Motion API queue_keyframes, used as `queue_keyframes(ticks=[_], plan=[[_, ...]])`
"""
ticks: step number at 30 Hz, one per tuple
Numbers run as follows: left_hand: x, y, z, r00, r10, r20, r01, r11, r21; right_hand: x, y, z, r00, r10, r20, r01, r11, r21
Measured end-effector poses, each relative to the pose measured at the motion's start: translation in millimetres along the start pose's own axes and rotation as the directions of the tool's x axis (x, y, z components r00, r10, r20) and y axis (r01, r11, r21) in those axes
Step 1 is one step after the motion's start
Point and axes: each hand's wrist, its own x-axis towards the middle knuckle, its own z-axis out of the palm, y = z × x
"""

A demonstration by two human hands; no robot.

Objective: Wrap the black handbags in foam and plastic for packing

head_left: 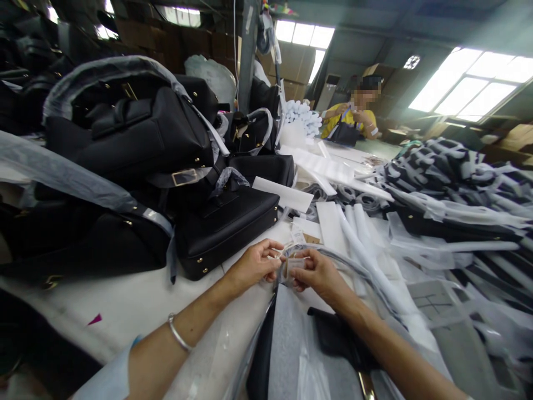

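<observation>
A black handbag (261,355) lies right in front of me, partly covered by grey sheeting and clear plastic. Its handle (358,265), wrapped in film, arches up behind my right hand. At the near end of that handle, my left hand (262,262) pinches what looks like a thin white string. Close beside it, my right hand (316,273) has thumb and fingers closed on a small pale tag (295,265). The fingers partly hide the tag and string. A black flap with gold metal (366,384) shows beneath my right forearm.
Black handbags (229,222) with film-wrapped handles are piled on the left. White foam strips (328,225) and rolled straps (366,203) lie ahead. Wrapped straps (449,183) heap up on the right. Across the table, a person in yellow (370,119) handles a dark bag.
</observation>
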Motion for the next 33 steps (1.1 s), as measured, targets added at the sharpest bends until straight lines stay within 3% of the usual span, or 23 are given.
queue_keyframes(ticks=[6,12,15,20,26,33], plan=[[-2.4,3.3,3.7,0.999,-0.036,0.009,0.035,0.995,0.097,5.4,6.3,-1.7,0.994,0.072,0.086,-0.085,0.984,0.159],[-1.9,4.7,3.1,0.999,-0.035,0.016,0.033,0.993,0.111,7.9,5.4,-1.0,0.989,0.121,0.084,-0.136,0.969,0.207],[-0.8,3.2,2.6,0.999,-0.033,0.024,0.030,0.993,0.113,9.4,6.7,0.1,0.982,0.130,0.136,-0.149,0.978,0.145],[-0.3,4.7,1.4,1.000,-0.017,-0.018,0.018,1.000,0.013,5.3,3.6,-1.6,0.999,0.017,-0.034,-0.017,1.000,-0.015],[-4.8,12.2,3.2,0.996,-0.078,-0.041,0.074,0.993,-0.092,-1.8,-1.7,2.5,0.992,0.006,0.129,-0.019,0.995,0.097],[-6.4,17.4,-5.4,0.992,-0.119,-0.041,0.106,0.964,-0.244,6.9,-6.4,8.4,0.979,0.053,0.198,-0.039,0.997,-0.073]])
